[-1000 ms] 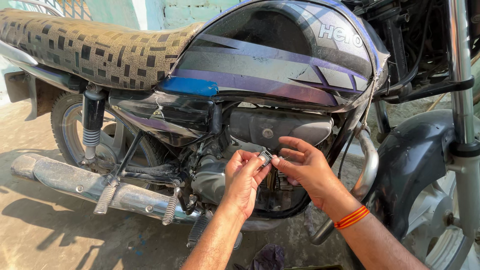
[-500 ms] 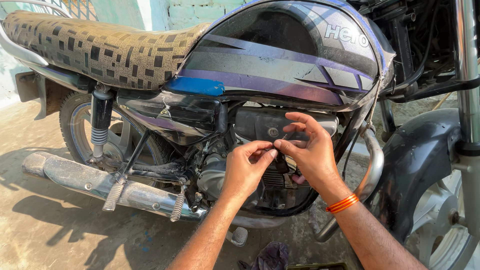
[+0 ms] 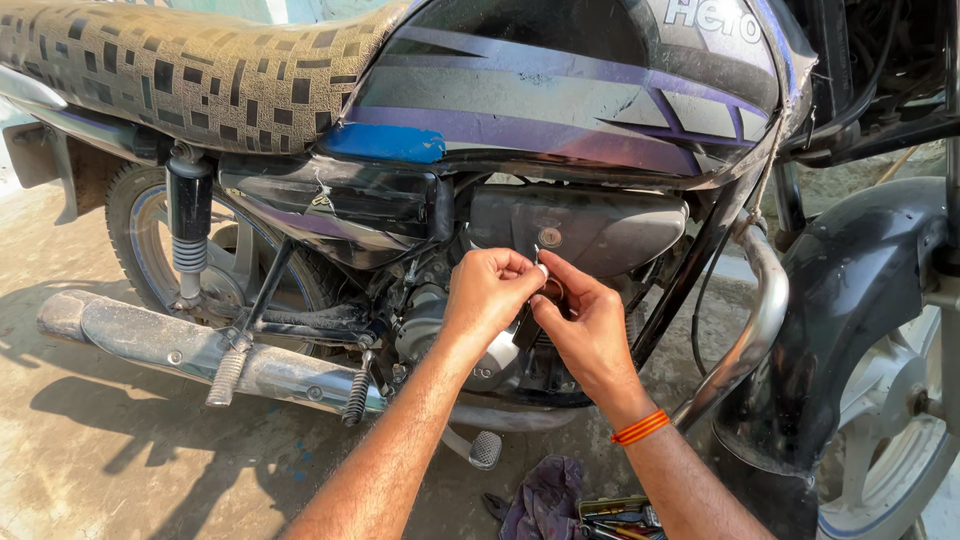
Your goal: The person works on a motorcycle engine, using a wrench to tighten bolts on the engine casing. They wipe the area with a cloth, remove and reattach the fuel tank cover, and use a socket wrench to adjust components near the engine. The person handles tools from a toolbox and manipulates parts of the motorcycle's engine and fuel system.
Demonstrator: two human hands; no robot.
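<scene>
A tiny shiny part [image 3: 541,268] sits right in front of the motorbike's engine [image 3: 470,340], just under the grey side cover [image 3: 590,225]. It is too small to tell what it is. The left hand [image 3: 490,295] and the right hand [image 3: 585,325] meet there, touching each other. The left hand's fingers [image 3: 520,268] are curled and pressed together, pinching the tiny part at their tips. The right hand's fingers [image 3: 548,285] are bent in close too, pinching at the same spot from the other side. An orange band [image 3: 640,427] goes round the right wrist.

Above the engine is the big fuel tank [image 3: 560,90], black with purple and grey stripes. A patch of blue tape [image 3: 385,143] sticks on the tank's low edge. Behind the tank runs the long seat [image 3: 190,75], brown with dark little squares.

Below the engine and towards the back, a dusty silver exhaust pipe [image 3: 150,345] lies along the bike. A footrest [image 3: 225,375] hangs near it. The back wheel [image 3: 170,250] stands behind the pipe, with a spring shock [image 3: 188,225] in front of it. A bent silver guard bar [image 3: 755,320] curves down in front of the engine, and the front wheel [image 3: 890,420] with its black mudguard [image 3: 850,300] is beyond that.

On the ground [image 3: 100,460] under the engine lie a purple rag [image 3: 545,500] and some tools [image 3: 620,512].
</scene>
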